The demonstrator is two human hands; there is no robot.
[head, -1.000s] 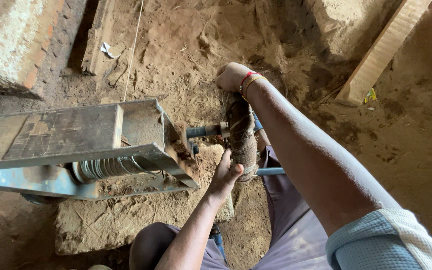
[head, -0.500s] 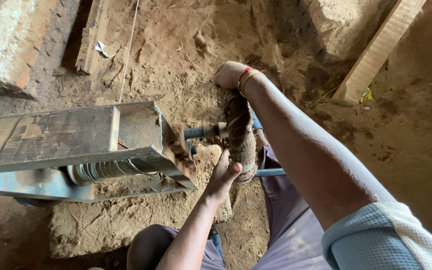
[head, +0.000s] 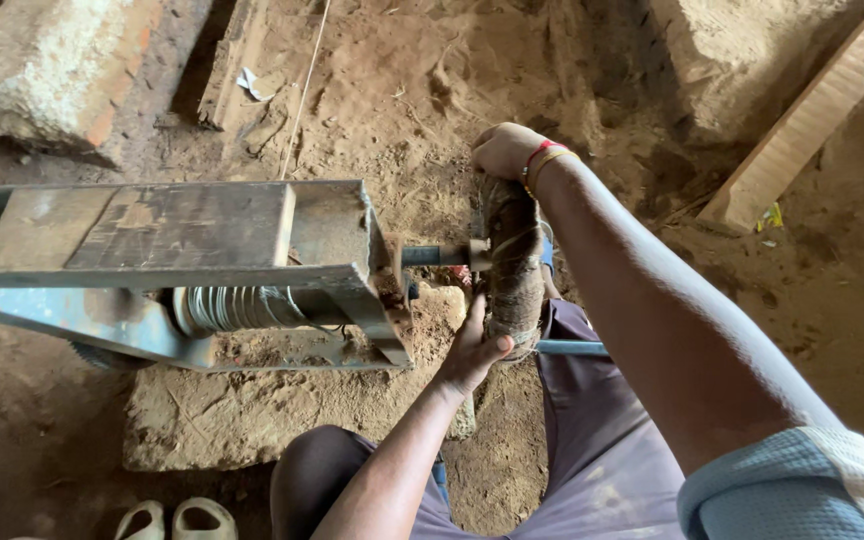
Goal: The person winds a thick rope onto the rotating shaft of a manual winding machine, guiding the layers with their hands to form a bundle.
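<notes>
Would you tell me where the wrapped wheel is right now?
In the head view the wrapped wheel sits centre-right, on the shaft at the metal frame's right end, gripped by the right hand on top and the left hand below.

Two small scraps on the dirt floor (head: 372, 100) may be packaging. A crumpled white scrap of paper or wrapper (head: 249, 81) lies near the top edge, left of the middle, just beside the end of a weathered wooden plank (head: 227, 75). A small yellow-and-green bit of wrapper (head: 771, 217) lies towards the right edge, at the foot of a pale wooden board (head: 812, 115) that runs up into the top right corner. No signs or screens show.
</notes>
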